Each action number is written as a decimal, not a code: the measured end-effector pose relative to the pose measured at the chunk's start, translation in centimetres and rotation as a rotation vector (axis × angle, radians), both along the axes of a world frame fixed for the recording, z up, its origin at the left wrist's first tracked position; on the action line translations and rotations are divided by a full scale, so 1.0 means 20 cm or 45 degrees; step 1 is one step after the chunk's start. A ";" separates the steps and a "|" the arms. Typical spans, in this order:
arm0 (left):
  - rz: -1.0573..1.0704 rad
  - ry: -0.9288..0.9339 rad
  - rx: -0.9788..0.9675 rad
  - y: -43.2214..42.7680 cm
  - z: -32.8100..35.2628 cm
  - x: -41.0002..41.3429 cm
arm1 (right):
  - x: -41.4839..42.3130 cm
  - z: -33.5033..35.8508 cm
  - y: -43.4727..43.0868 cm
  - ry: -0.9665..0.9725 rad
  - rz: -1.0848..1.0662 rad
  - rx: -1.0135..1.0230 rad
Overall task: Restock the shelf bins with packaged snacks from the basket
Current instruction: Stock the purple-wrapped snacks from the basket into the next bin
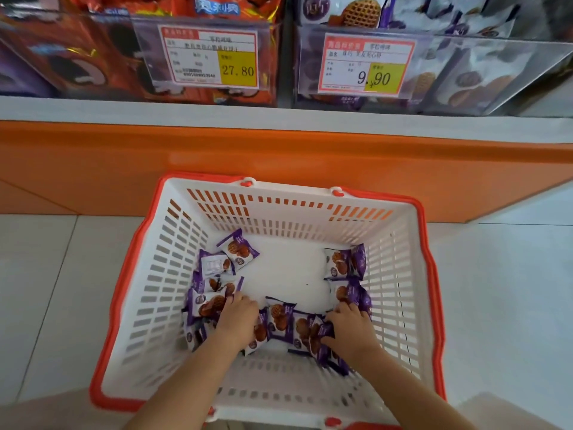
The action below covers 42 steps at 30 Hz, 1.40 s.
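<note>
**Both hands down among the packs**

On my feed the basket [400, 274] is white slotted plastic with a glossy orange rim. It sits on pale floor tiles [496, 290], against the orange shelf base [279, 156]. Small crinkly packs [238, 251], purple and white with round waffle biscuits printed on them, lie along its left, right and near sides. The left hand [237, 318] rests on the left heap with fingertips bent onto 1 pack; I cannot tell whether it has closed round it. The right hand [350, 328] grips a bunch of packs, fingers curled over them. Above are 2 clear rigid bins. The left bin [130, 41] holds shiny orange bags [124, 1] behind a 27.80 tag [209, 55]. The right bin [465, 57] holds matching purple packs behind a 9.90 tag [369, 66]
</note>
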<state>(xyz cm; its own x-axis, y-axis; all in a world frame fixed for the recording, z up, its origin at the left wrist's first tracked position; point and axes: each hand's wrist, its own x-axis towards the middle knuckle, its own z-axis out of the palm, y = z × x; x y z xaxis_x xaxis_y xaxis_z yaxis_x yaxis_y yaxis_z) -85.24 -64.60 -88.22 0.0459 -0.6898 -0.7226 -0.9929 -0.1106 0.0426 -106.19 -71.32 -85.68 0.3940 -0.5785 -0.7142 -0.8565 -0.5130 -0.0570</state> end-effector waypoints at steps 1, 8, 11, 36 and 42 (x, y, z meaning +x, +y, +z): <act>-0.010 0.006 -0.006 0.00 0.01 0.00 | 0.00 0.00 0.00 -0.027 -0.010 -0.004; 0.100 0.168 -0.155 0.00 0.10 -0.01 | 0.01 0.03 0.00 -0.142 -0.002 -0.027; 0.249 0.289 -0.257 -0.01 0.17 -0.01 | 0.02 0.08 0.00 -0.229 -0.211 0.031; 1.015 1.015 -0.938 -0.09 1.02 -0.12 | 0.17 0.97 -0.11 -1.287 -1.323 0.514; 0.850 0.820 -0.949 -0.09 1.18 -0.02 | 0.17 1.16 -0.12 -1.232 -1.130 0.780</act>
